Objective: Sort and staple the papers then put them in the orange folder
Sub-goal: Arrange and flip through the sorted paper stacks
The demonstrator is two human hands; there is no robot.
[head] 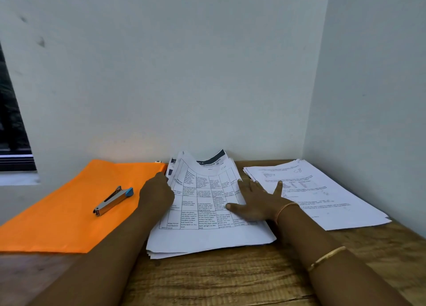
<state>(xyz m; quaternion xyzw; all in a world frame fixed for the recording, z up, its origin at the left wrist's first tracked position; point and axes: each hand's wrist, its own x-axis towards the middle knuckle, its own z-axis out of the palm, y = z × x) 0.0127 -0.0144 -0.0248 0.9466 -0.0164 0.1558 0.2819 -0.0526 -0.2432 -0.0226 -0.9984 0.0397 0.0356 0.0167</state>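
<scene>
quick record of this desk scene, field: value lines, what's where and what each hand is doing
orange folder: flat on the table, left side
stapler: lying on the orange folder, unheld
middle stack: table-printed sheet on top, far end curled up
right stack: right of it, handwritten mark on top sheet
left hand: at middle stack's left edge, fingers hidden
right hand: flat, fingers spread, on middle stack
</scene>
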